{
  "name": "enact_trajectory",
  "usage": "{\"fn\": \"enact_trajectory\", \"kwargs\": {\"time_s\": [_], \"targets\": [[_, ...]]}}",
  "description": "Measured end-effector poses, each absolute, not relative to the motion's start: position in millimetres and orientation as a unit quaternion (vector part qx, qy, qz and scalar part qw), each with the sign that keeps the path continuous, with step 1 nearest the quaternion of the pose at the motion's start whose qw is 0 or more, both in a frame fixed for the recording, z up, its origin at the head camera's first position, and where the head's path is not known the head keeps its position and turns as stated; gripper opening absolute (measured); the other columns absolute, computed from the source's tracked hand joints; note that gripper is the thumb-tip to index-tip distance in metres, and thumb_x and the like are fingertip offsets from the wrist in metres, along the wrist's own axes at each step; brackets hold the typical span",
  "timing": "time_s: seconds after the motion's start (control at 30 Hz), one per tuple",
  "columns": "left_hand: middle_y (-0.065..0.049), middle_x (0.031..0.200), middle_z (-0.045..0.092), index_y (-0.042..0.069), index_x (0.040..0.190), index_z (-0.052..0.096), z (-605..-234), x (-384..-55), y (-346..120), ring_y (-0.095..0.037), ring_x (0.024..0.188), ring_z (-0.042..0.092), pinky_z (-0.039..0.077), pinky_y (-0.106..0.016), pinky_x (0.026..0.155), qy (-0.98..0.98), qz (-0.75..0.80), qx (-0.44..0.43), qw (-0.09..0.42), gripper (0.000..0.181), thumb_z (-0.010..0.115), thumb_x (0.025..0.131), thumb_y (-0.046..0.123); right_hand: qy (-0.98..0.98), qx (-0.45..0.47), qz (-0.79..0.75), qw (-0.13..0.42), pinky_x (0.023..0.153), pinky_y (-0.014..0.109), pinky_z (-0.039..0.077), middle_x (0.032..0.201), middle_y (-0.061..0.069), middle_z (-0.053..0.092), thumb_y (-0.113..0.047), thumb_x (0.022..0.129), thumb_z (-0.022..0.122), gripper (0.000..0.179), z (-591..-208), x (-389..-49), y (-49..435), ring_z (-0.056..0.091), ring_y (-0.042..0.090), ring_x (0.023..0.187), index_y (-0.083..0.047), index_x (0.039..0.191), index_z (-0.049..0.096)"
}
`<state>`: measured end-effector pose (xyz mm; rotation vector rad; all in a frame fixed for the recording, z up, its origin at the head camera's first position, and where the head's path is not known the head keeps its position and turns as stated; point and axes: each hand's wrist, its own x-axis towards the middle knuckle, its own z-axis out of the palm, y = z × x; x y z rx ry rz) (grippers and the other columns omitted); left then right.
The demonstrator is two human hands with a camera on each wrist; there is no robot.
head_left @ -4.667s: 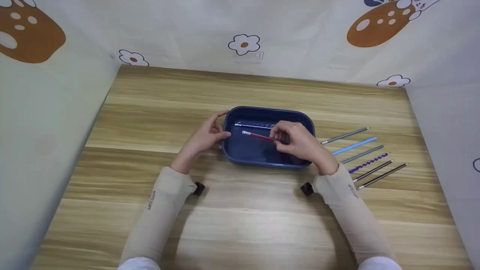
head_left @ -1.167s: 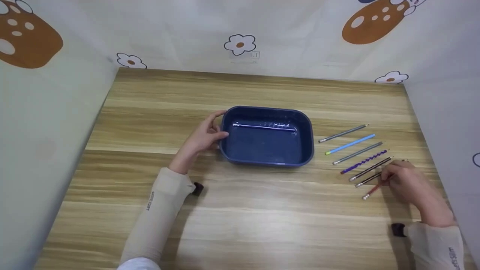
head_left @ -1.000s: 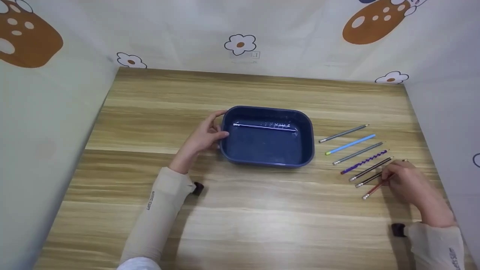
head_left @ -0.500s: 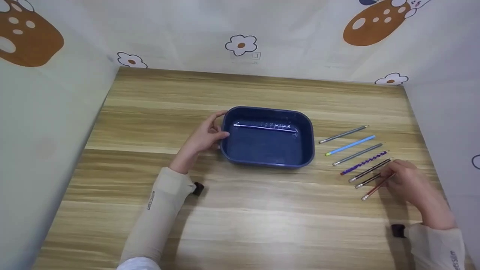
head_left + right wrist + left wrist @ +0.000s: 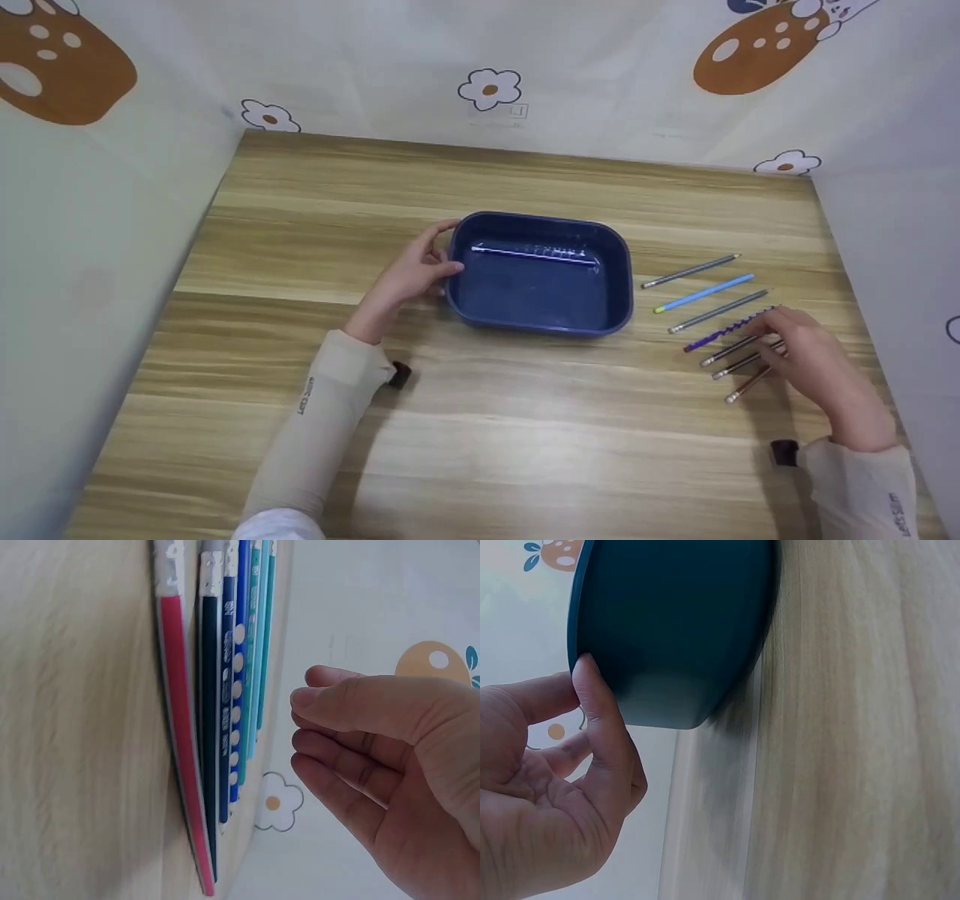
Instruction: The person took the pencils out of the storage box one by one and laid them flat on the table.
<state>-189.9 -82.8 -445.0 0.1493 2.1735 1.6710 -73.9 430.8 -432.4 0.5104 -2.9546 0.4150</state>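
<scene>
My left hand (image 5: 409, 274) grips the left end of a dark blue rectangular tub (image 5: 540, 328), thumb over the rim and the other fingers outside. In the left wrist view that hand (image 5: 570, 765) pinches the edge of the tub (image 5: 675, 622). Over the right ends of the nearest pencils hovers my right hand (image 5: 810, 352), holding nothing. In the right wrist view its loosely bent fingers (image 5: 337, 757) are apart from the pencils. The red pencil (image 5: 739, 391) lies closest to me, beside two dark striped pencils (image 5: 724, 354) partly hidden by the hand.
Farther up the row lie a purple spiral-patterned pencil (image 5: 712, 337), a grey-green pencil (image 5: 716, 311), a bright blue pencil (image 5: 705, 293) and another grey-green pencil (image 5: 690, 271). Pale patterned walls (image 5: 585, 75) border the wooden table (image 5: 337, 187).
The red pencil, earlier held over the tub, now lies at the near end of the pencil row. My right hand has let go of it and risen slightly. The left hand stays on the tub.
</scene>
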Motion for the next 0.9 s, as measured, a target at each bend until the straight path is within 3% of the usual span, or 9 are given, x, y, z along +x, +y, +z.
{"fn": "enact_trajectory", "kwargs": {"time_s": [0.2,0.47,0.9], "targets": [[0.000,0.081,0.046,0.015,0.152,0.036,-445.0,-190.1,-82.9,-0.008,0.063,0.051,0.054,-0.024,0.051,0.773,0.600,0.056,0.197,0.068,0.066,0.092,0.001,-0.969,0.187,0.148,0.071,0.077,0.024,0.047,0.090,0.007,0.068,0.015,0.074,0.074,0.027,-429.1,-83.4,414.6,0.061,0.025,0.088,-0.005,0.091,0.068],[-0.001,0.082,0.046,0.015,0.152,0.039,-445.7,-189.9,-81.9,-0.008,0.063,0.053,0.054,-0.022,0.050,0.772,0.604,0.056,0.190,0.068,0.066,0.091,0.000,-0.966,0.194,0.158,0.058,0.074,0.048,0.056,0.094,0.007,0.068,0.010,0.077,0.076,0.024,-420.2,-95.2,392.0,0.069,0.031,0.091,-0.006,0.093,0.067],[0.000,0.081,0.046,0.014,0.151,0.039,-447.0,-189.8,-81.6,-0.007,0.061,0.052,0.054,-0.022,0.049,0.772,0.605,0.062,0.185,0.068,0.066,0.091,0.000,-0.959,0.210,0.188,0.035,0.081,0.051,0.057,0.101,0.010,0.069,0.007,0.082,0.073,0.023,-405.2,-114.3,358.0,0.068,0.034,0.099,-0.005,0.101,0.066]]}}
